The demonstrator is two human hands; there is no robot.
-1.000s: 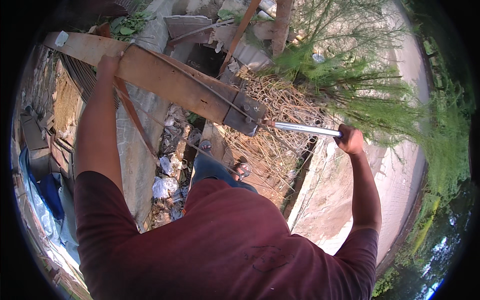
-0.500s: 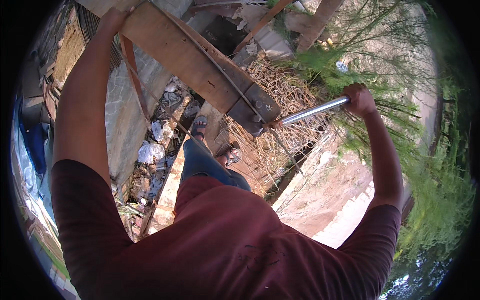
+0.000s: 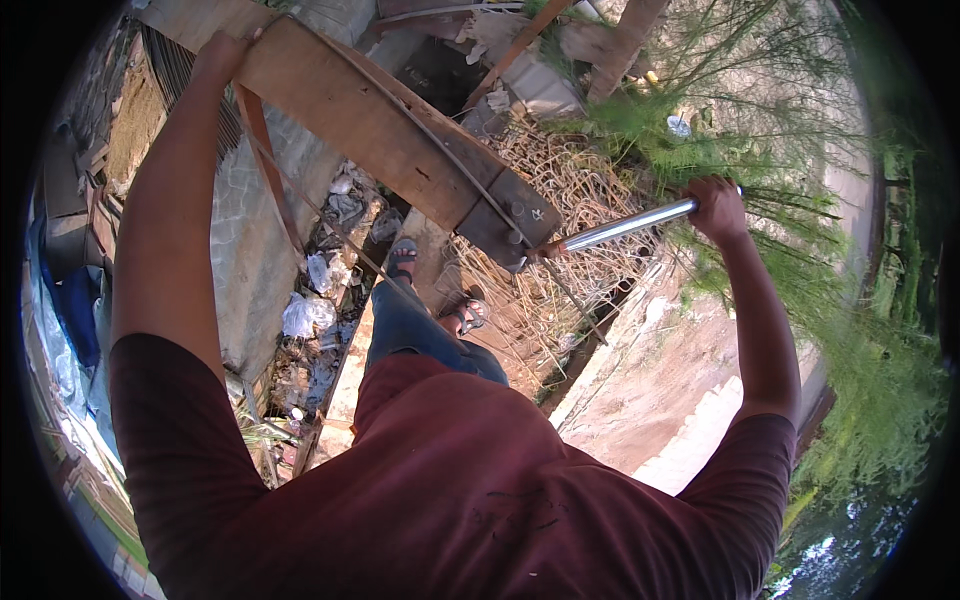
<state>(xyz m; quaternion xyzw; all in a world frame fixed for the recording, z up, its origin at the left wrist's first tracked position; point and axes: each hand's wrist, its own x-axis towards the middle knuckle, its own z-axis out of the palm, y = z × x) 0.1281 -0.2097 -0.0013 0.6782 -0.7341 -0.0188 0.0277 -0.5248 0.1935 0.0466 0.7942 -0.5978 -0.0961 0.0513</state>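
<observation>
A thin bent metal rod (image 3: 400, 110) lies along a wooden plank (image 3: 340, 120) that slants across the upper middle. Its bent end runs into my left hand (image 3: 222, 58), which is closed around it at the plank's left edge. At the plank's lower right end is a dark metal plate (image 3: 508, 205) with round pegs, and the rod passes beside them. My right hand (image 3: 716, 208) grips the shiny tube handle of a bending lever (image 3: 630, 222). The lever's rusty head meets the rod just off the plate. Part of the rod hangs below the plank.
A heap of bent metal pieces (image 3: 590, 190) lies on the ground beyond the plate. Green feathery branches (image 3: 780, 230) reach in around my right hand. Litter with white plastic bags (image 3: 308, 315) fills a gutter left of my sandalled feet (image 3: 465, 312). A brown post (image 3: 268, 160) stands under the plank.
The view has shifted slightly. Both hands keep their holds, and the lever stays at nearly the same angle. The tube's end now shows past my right hand.
</observation>
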